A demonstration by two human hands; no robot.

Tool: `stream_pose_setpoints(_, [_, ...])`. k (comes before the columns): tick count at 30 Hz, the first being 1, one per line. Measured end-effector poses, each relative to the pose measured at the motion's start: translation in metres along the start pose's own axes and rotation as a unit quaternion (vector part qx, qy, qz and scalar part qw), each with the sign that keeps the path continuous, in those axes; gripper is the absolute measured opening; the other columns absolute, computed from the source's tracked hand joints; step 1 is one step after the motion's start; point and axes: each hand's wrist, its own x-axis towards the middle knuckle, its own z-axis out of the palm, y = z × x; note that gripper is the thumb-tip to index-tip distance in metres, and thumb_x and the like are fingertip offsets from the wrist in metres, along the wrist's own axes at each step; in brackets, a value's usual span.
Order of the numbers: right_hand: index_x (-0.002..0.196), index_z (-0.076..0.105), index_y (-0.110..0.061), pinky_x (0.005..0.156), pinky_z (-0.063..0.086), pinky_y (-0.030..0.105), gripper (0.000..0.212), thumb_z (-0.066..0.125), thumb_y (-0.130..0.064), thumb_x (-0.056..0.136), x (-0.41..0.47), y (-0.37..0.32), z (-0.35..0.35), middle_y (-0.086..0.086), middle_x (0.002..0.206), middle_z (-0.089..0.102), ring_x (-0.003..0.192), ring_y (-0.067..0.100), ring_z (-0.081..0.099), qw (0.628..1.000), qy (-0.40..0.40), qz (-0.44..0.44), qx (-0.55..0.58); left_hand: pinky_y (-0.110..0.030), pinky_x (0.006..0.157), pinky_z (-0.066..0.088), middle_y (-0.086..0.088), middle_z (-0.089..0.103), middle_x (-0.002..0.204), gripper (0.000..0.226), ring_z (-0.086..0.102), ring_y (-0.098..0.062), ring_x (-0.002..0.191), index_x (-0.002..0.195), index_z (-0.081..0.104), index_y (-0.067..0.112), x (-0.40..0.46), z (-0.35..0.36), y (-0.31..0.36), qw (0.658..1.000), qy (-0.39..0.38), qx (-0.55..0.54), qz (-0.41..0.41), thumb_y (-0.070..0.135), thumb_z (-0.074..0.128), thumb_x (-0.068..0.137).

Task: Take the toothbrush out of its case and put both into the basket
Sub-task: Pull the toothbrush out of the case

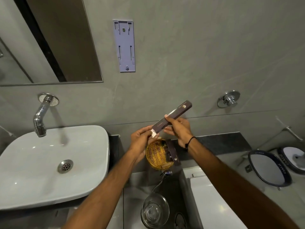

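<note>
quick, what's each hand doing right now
Left hand: closed, pinching the white end at the case's lower opening.
Right hand: closed on the dark toothbrush case.

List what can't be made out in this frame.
- Toothbrush: head view, hidden inside the case; only a white tip shows at the left hand.
- Case logo: too small.
- Basket contents: partly hidden by the left hand.
- Right hand: palm side hidden.

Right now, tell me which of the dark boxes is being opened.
The long dark toothbrush case held up over the wicker basket: the right hand grips its middle while the left hand pulls at its white end. The other dark boxes lie in the basket.
</note>
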Motion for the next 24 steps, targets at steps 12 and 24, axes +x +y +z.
stream_pose_setpoints(12, [0.112, 0.065, -0.014, 0.068, 0.060, 0.010, 0.039, 0.079, -0.037, 0.083, -0.019, 0.003, 0.007, -0.003, 0.098, 0.076, 0.078, 0.006, 0.074, 0.906, 0.037, -0.333, -0.259, -0.026, 0.053, 0.057, -0.012, 0.067, 0.089, 0.028, 0.063, -0.018, 0.072, 0.115, 0.059, 0.006, 0.014, 0.032, -0.019, 0.970, 0.077, -0.186, -0.135, 0.031, 0.050, 0.105])
stream_pose_setpoints(24, [0.121, 0.059, -0.010, 0.062, 0.049, -0.002, 0.039, 0.068, -0.035, 0.093, 0.006, -0.023, -0.009, -0.018, 0.090, 0.063, 0.073, -0.020, 0.063, 0.923, 0.108, -0.314, -0.196, -0.020, 0.048, 0.041, -0.010, 0.065, 0.088, 0.045, 0.048, -0.010, 0.054, 0.111, 0.065, 0.004, 0.037, 0.012, -0.030, 0.972, 0.198, -0.030, -0.120, 0.048, 0.058, 0.101])
